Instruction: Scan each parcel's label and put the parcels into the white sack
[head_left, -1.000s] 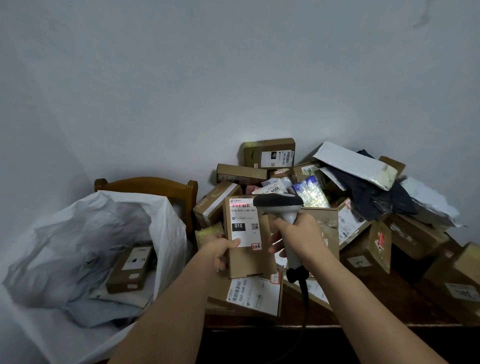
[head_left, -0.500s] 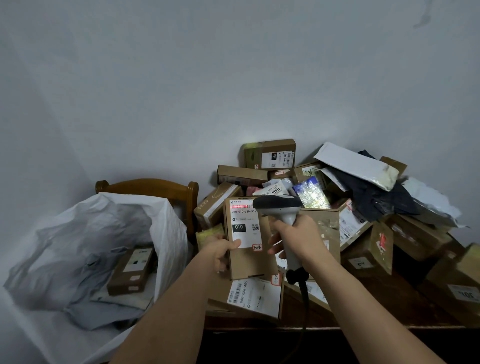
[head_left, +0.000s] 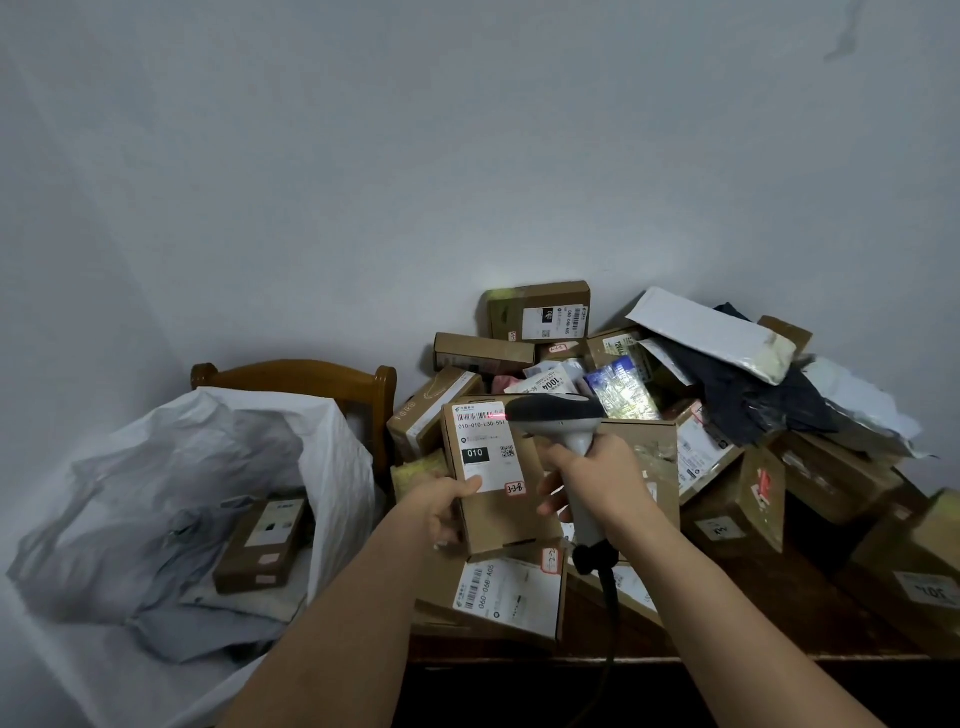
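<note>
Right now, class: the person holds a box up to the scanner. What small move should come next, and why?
Probably swing the box left and drop it into the white sack. The scanner in the right hand already throws a red line across the label's barcode, the left hand grips the box, and the sack stands open beside it.

A dark wooden desk (head_left: 753, 642) stands against the wall. A heap of cardboard parcels (head_left: 727, 519) and mailer bags (head_left: 711, 332) lies piled on it.
</note>
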